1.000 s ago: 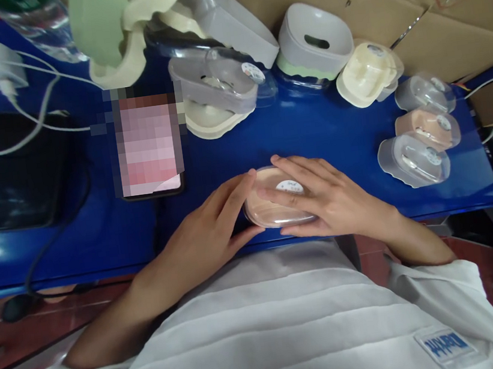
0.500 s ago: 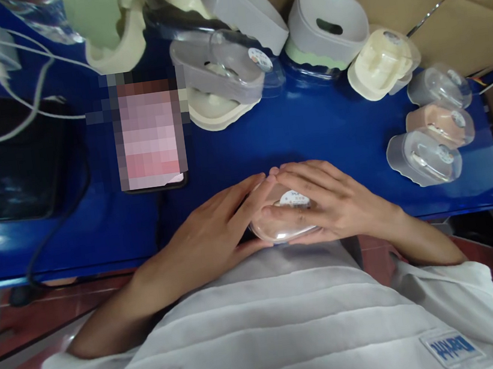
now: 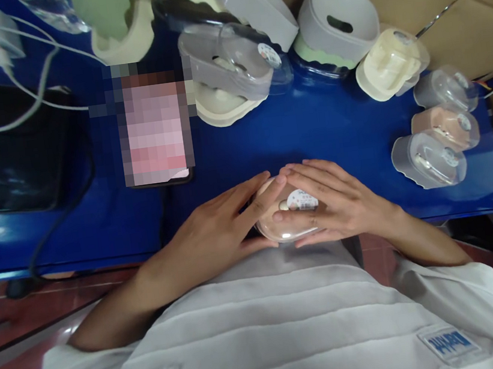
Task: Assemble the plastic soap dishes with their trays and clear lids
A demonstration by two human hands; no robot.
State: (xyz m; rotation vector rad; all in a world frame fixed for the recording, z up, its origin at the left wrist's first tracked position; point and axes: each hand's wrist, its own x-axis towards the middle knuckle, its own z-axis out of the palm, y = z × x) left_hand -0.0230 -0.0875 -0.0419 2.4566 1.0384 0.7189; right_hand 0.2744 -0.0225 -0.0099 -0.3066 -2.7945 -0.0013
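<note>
Between my two hands, at the near edge of the blue table, is a small peach plastic box with a clear domed lid [image 3: 269, 225]. A round white sticker [image 3: 302, 199] with print sits on its top, beside a small cream knob-like part. My left hand [image 3: 221, 218] grips the box from the left, with fingers over the far side and thumb low at the near side. My right hand [image 3: 343, 199] closes around the right side, one finger lying across the lid. Fingertips of both hands meet at the far rim. The underside is hidden.
Three similar lidded boxes [image 3: 429, 160] stand at the right. A cream box [image 3: 388, 66], a grey holder [image 3: 337, 15] and a grey clear-covered box [image 3: 225, 60] line the back. On the left lie a blurred-out phone [image 3: 153, 130], a black device [image 3: 12, 149] and white cables [image 3: 44, 78].
The view has shifted slightly, so the table's things appear a little further right. My hands keep hold of the box, and more of its sticker and knob shows between the fingers.
</note>
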